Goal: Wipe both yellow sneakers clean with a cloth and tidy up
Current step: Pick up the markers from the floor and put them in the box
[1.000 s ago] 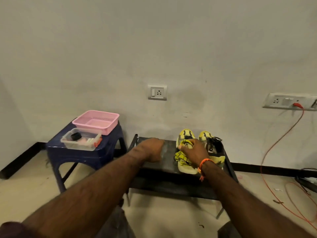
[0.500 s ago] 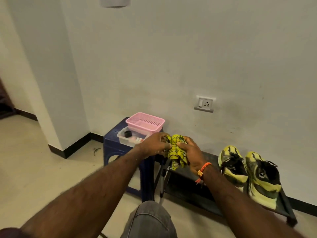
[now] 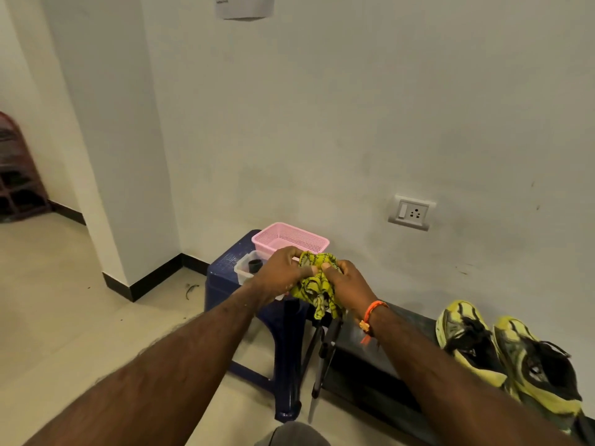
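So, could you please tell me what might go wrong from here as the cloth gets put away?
1. The cloth, bunched between the left hand and right hand, trails a loose end that might snag the small clear tub beside the pink basket.
2. The tub sits near the blue stool's edge, so a nudge could tip it off.

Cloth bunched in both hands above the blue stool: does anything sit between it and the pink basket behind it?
Nothing visible does. The cloth, gripped by the left hand and right hand, hangs just in front of the pink basket, whose open top is uncovered. The clear tub sits to the left, off that line.
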